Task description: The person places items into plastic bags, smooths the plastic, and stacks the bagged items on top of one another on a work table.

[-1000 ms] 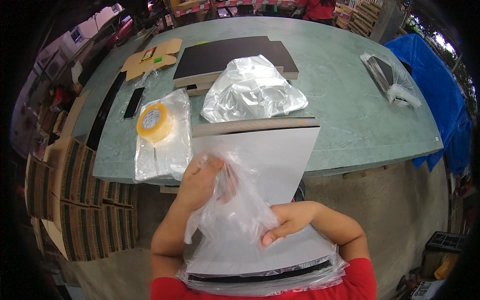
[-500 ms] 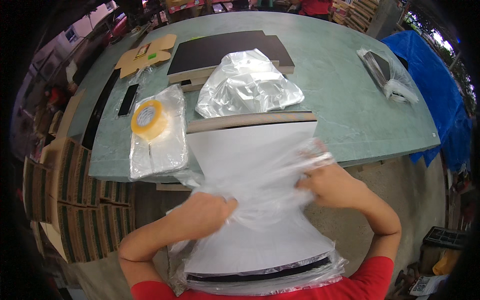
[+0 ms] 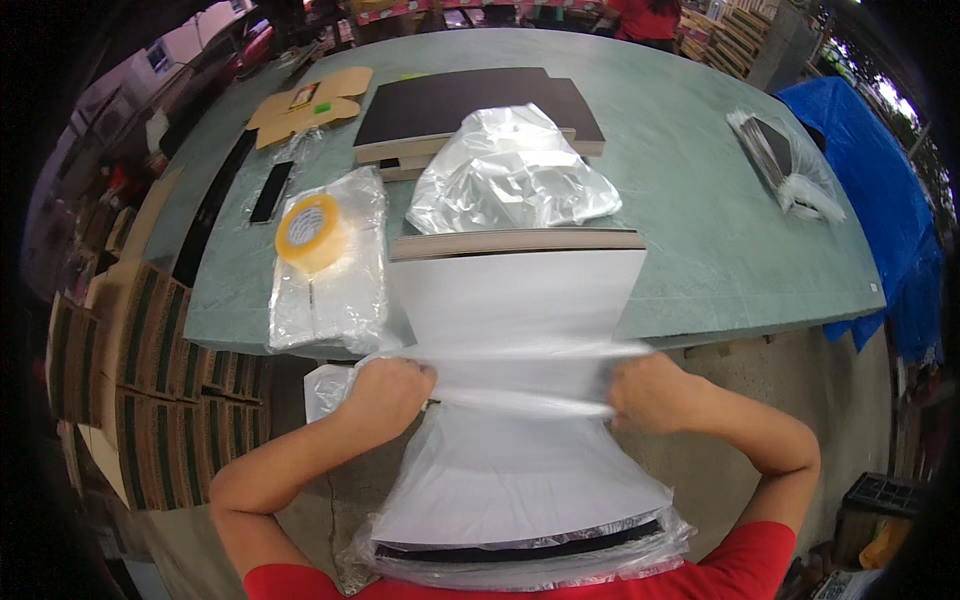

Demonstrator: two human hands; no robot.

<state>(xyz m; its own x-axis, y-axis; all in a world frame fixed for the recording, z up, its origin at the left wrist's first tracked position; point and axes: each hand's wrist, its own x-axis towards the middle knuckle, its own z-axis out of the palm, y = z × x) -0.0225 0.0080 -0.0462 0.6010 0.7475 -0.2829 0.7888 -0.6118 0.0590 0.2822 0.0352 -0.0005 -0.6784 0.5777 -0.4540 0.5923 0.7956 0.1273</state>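
Small print inside the core of a yellow tape roll (image 3: pixel 322 257), too fine to read; a coloured label and a green patch on flattened cardboard (image 3: pixel 275 120); dark bands on the brown cartons (image 3: pixel 160 440) at left, any lettering illegible. Thin, clear, wrinkled film for the bag (image 3: pixel 520 378), drawn taut in a band between left hand (image 3: pixel 392 396) and right hand (image 3: pixel 655 393). Fingers of both curled tight, pinching its two sides, tips tucked out of sight, the right blurred. Beyond the band, a smooth white board (image 3: pixel 520 300) over the near edge of the green, faintly veined tabletop (image 3: pixel 690 200), layered brown and black at its far end. On the near side, a white-topped stack (image 3: pixel 520 490) with a black edge, inside loose film by a red shirt (image 3: pixel 735 565); cannot tell whether joined to the board under the band. Farther off, a shiny crumpled plastic heap (image 3: pixel 515 180), partly hiding flat dark boards (image 3: pixel 450 105). Under the tape roll, a flat clear-wrapped pack (image 3: pixel 350 300); nearby, a black phone (image 3: pixel 271 192). At right, a cloudy wrapped bundle (image 3: pixel 785 165), contents unclear, and a creased blue tarp (image 3: pixel 875 190).
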